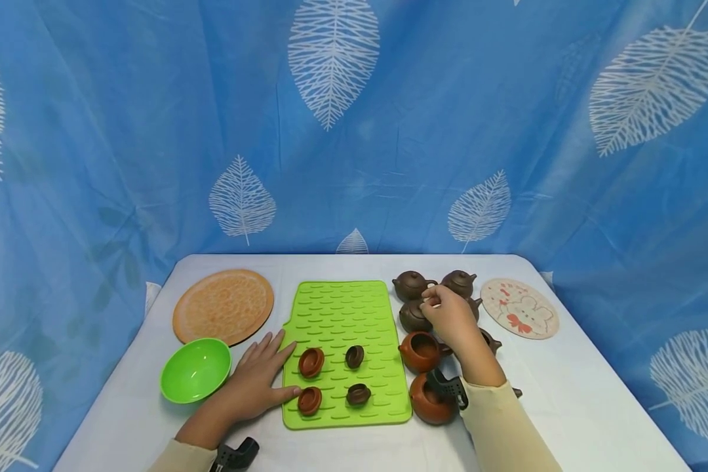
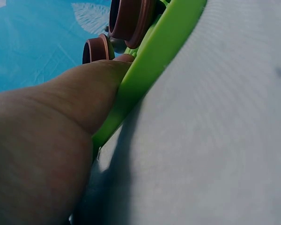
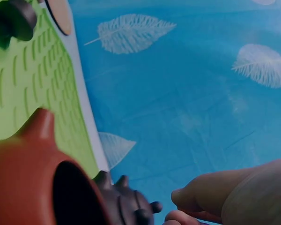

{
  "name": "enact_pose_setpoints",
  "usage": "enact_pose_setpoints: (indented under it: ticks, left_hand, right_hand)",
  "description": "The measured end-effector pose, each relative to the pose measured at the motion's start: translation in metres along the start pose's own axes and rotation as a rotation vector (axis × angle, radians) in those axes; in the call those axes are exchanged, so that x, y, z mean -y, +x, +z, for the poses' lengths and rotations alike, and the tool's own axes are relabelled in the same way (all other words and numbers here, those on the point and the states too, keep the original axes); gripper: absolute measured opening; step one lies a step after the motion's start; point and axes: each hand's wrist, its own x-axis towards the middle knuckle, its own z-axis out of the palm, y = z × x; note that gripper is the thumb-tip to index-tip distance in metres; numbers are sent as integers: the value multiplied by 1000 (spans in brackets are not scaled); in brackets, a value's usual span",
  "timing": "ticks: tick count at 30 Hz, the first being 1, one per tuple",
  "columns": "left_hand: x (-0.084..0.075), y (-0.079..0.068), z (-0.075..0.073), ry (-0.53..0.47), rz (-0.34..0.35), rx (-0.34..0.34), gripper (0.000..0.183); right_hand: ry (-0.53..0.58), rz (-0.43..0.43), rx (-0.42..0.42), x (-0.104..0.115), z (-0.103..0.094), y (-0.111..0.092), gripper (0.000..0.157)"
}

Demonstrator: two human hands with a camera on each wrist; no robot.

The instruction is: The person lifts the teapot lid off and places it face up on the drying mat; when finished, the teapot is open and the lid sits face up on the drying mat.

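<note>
My left hand lies spread over the left edge of a green ribbed mat, its thumb beside a reddish lid. A second reddish lid and two dark brown lids, one nearer and one farther, also rest on the mat. To the right, my right hand reaches over a dark brown teapot, fingers bent loosely near its top. Between thumb and finger nothing shows in the right wrist view. Two lidless reddish teapots, one farther and one nearer, stand nearer me.
Behind the right hand stand more dark teapots, among them one at the back left and one at the back right. A bright green bowl and an orange round mat lie left. Far right is a rabbit-print round mat.
</note>
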Motion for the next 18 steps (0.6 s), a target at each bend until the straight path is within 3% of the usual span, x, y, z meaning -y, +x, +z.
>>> enact_pose_setpoints:
  ticks: [18]
  left_hand:
    - [-1,-2,-2,9,-2,-4,97]
  right_hand:
    - [-72,16,17,-5,14,6,24]
